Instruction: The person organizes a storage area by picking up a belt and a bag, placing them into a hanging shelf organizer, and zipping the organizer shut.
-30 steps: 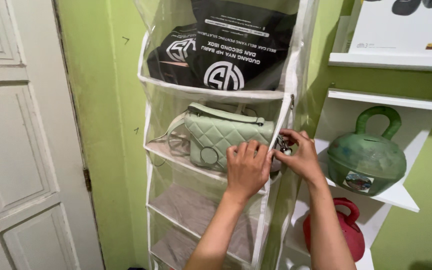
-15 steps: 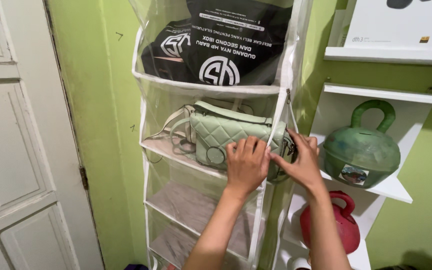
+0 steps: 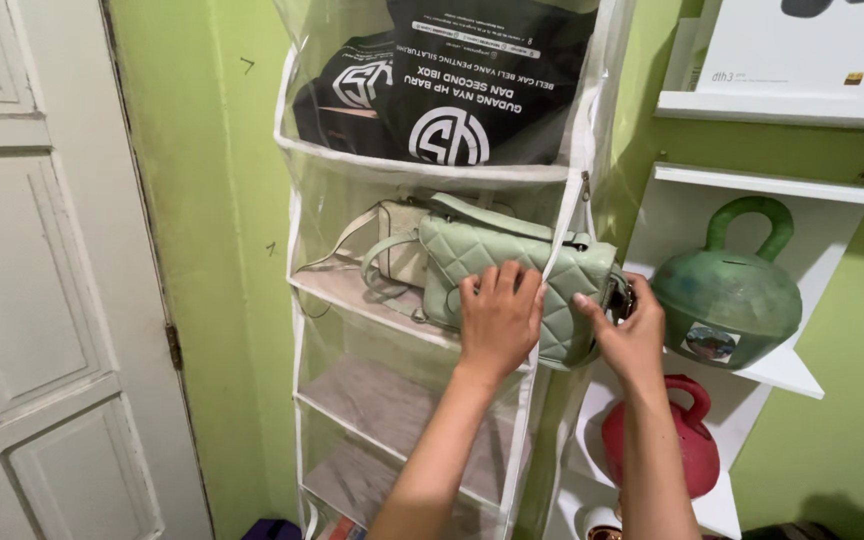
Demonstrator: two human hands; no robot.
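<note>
Green handbag (image 3: 512,285) now farther out rightward

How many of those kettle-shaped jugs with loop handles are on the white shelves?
2: a green jug on the upper shelf, a red jug below it. More may hide out of view.

Both bare forearms rise from the bottom edge toward mid-frame, nearly side by side. The left hand (image 3: 497,320) is spread flat, palm forward, fingers pointing up and close together. Just to its right, the right hand (image 3: 627,330) is curled, fingers hooked and thumb stretched leftward.
</note>
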